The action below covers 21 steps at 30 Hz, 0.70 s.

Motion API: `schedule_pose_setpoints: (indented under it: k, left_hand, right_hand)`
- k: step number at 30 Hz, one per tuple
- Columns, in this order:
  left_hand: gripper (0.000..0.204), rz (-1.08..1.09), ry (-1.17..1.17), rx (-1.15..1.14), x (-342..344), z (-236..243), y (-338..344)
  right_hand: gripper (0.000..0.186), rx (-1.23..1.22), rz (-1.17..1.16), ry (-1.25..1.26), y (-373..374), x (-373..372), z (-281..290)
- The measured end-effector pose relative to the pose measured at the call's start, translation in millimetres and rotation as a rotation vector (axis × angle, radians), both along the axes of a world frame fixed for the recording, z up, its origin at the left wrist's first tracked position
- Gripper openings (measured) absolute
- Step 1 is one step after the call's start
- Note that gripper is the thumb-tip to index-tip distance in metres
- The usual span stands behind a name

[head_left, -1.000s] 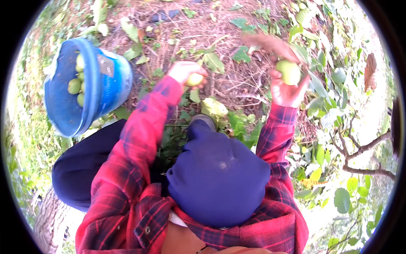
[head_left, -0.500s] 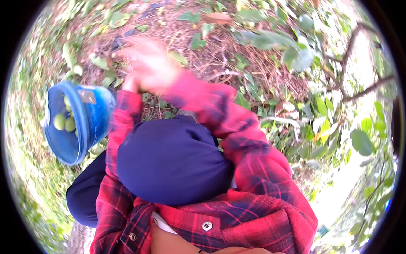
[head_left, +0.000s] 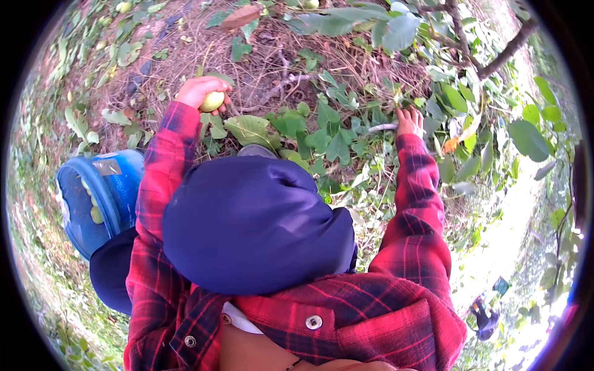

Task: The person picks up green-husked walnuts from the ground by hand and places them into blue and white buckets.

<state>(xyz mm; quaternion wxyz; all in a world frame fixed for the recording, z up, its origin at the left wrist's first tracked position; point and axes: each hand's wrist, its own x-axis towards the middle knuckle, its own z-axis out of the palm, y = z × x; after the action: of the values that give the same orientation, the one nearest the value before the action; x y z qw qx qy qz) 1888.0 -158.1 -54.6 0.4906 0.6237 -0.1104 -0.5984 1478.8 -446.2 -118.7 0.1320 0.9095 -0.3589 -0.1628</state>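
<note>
My left hand point(head_left: 199, 93) is stretched out over the dry, straw-strewn ground and is shut on a small yellow-green round fruit point(head_left: 212, 101). My right hand point(head_left: 409, 121) reaches down into low green leaves point(head_left: 322, 136), fingers apart and holding nothing, next to a pale twig point(head_left: 381, 128). Both arms wear red plaid sleeves. A blue bucket point(head_left: 114, 179) hangs at my left side, with several green fruits point(head_left: 94, 210) inside. My dark blue trouser knee fills the middle of the view.
A tree branch point(head_left: 501, 54) with large green leaves crosses the upper right. A brown dead leaf point(head_left: 240, 16) lies at the top. Another person point(head_left: 486, 316) is small in the lower right, on pale ground. Grass borders the left.
One second ago my right hand held a fruit up high; now it is empty and down among the leaves. My left hand still holds a fruit. The view has swung, and the bucket sits lower left.
</note>
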Motion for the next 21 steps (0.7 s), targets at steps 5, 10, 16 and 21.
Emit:
schedule_pose_setpoints:
  k: [5,10,16,21]
  left_hand:
    - [0.019,0.099,-0.117,0.129,39.4,25.5,33.2]
    - [0.02,0.154,-0.102,0.086,57.3,25.5,39.4]
    - [0.02,-0.134,-0.085,0.055,7.5,12.2,-13.0]
    - [0.019,-0.268,-0.133,0.007,-1.4,29.0,-21.0]
  right_hand:
    - [0.015,0.0,-0.393,-0.096,-29.0,23.9,53.6]
    - [0.029,-0.158,-0.81,-0.102,-103.2,-76.5,152.9]
    - [0.057,0.124,-0.792,0.226,-44.6,-48.8,98.9]
    - [0.036,0.525,-0.539,0.412,125.7,33.4,29.7]
